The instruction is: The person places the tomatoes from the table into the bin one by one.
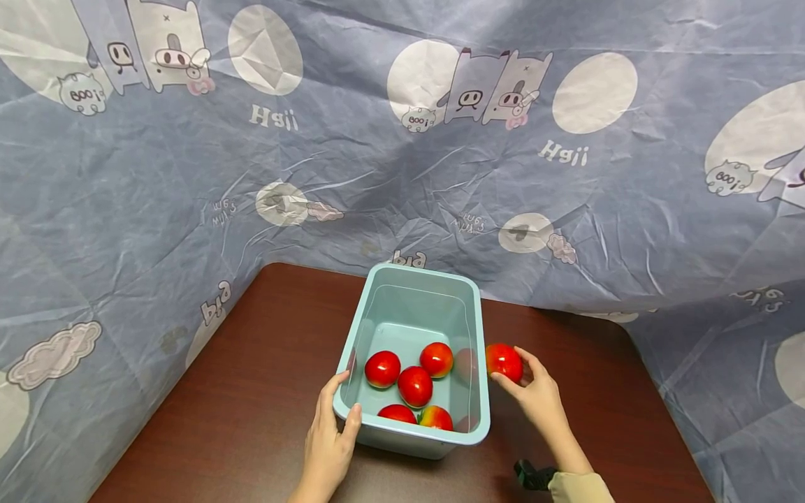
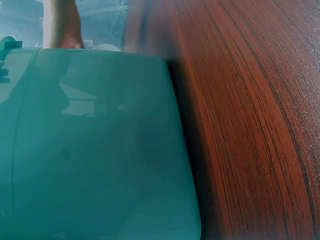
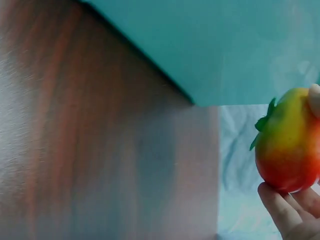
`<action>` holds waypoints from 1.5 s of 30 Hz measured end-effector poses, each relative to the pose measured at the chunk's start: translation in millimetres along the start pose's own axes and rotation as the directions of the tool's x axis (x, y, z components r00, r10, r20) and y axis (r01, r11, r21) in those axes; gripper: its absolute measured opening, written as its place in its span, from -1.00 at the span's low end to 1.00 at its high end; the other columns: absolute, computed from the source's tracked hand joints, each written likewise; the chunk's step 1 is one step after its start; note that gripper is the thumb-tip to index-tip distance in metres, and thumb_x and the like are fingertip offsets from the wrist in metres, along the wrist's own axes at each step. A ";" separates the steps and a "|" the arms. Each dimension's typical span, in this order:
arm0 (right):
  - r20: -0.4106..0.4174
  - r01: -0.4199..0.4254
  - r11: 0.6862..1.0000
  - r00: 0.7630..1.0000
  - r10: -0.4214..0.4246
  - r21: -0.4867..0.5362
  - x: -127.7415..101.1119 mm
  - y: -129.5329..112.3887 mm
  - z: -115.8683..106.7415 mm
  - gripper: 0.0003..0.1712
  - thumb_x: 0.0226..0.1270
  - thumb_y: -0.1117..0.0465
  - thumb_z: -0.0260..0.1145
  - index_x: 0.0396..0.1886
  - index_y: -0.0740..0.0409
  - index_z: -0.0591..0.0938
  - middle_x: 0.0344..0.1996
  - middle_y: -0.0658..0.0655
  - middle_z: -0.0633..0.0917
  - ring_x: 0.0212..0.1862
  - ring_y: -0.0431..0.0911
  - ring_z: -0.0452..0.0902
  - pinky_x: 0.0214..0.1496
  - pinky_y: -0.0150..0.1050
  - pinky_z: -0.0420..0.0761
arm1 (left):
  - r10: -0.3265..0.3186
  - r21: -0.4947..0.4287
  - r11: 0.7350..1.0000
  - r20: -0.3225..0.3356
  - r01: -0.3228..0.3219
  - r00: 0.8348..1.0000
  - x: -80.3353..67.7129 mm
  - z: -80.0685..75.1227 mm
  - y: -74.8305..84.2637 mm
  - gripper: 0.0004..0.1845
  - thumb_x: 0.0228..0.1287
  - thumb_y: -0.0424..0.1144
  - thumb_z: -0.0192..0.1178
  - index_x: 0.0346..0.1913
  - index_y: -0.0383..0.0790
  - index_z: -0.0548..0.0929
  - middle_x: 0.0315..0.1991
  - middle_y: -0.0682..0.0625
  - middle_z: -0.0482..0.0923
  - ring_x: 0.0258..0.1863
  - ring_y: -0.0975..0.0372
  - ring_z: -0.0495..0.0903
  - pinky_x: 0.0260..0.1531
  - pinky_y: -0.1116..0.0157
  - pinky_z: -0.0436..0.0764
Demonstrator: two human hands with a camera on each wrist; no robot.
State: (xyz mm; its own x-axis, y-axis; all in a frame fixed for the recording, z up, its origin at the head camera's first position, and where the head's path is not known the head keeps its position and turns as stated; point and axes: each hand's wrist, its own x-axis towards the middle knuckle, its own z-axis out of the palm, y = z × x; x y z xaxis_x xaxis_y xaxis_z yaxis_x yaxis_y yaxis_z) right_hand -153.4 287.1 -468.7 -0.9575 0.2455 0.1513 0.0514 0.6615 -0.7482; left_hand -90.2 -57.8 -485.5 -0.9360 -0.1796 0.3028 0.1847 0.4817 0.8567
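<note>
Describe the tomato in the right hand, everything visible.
The tomato is glossy and red, shading to yellow-green near a small green stem in the right wrist view; it looks like plastic. The right hand pinches it with fingertips, just outside the right wall of the light blue bin, above the brown table.

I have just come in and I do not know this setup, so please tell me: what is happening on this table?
A person works at a dark wooden table with a light blue plastic bin. The left hand grips the bin's near left corner, thumb over the rim. The right hand holds a red tomato just outside the bin's right wall. Five more tomatoes lie inside the bin. A blue patterned cloth hangs behind the table.
</note>
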 end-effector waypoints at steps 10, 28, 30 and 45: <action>-0.088 0.002 0.990 0.996 0.010 0.141 3.8 -38.8 -24.1 -0.16 0.21 0.07 0.46 0.42 0.16 0.34 0.21 0.36 0.56 0.11 0.17 0.58 -0.01 -0.52 0.56 | -0.006 -0.003 1.000 0.004 0.006 1.000 0.3 -1.3 0.3 -0.45 0.34 -0.09 0.18 0.36 0.14 0.33 0.30 0.01 0.44 0.17 0.01 0.55 -0.12 -0.03 0.52; -0.062 0.228 0.933 0.974 -0.219 0.279 4.1 -94.9 -28.8 -0.20 0.10 0.32 0.51 0.36 0.18 0.41 0.15 0.25 0.57 -0.08 -0.50 0.54 -0.07 -0.63 0.51 | -0.026 0.011 1.000 0.022 0.026 0.999 0.8 -1.8 1.2 -0.46 0.35 -0.05 0.17 0.36 0.16 0.33 0.31 0.03 0.43 0.20 0.04 0.53 -0.11 -0.07 0.51; -0.038 0.260 0.933 0.965 -0.259 0.251 3.2 -98.0 -26.2 -0.19 0.08 0.30 0.53 0.35 0.17 0.42 0.15 0.24 0.58 -0.03 -0.36 0.60 -0.05 -0.63 0.51 | -0.025 0.012 1.000 0.020 0.025 0.999 0.9 -1.7 1.0 -0.46 0.34 -0.06 0.17 0.36 0.17 0.33 0.31 0.03 0.44 0.20 0.05 0.53 -0.11 -0.06 0.51; 0.104 0.544 0.839 0.834 -0.541 0.007 0.3 -97.6 -6.3 -0.13 -0.07 0.18 0.63 0.30 0.09 0.48 0.10 0.11 0.60 -0.01 -0.05 0.63 -0.08 -0.35 0.65 | -0.031 0.009 0.999 0.026 0.031 0.999 0.8 -1.7 0.5 -0.46 0.33 -0.06 0.17 0.35 0.17 0.33 0.30 0.04 0.44 0.16 0.06 0.55 -0.20 0.03 0.51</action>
State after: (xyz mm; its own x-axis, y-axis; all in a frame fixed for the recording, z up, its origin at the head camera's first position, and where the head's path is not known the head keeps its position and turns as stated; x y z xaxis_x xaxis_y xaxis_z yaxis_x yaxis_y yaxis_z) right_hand -156.9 227.1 -391.6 -0.8562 -0.2268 0.4643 -0.4794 0.6839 -0.5500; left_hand -90.3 -59.2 -484.1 -0.9487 -0.1723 0.2651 0.1528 0.4840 0.8616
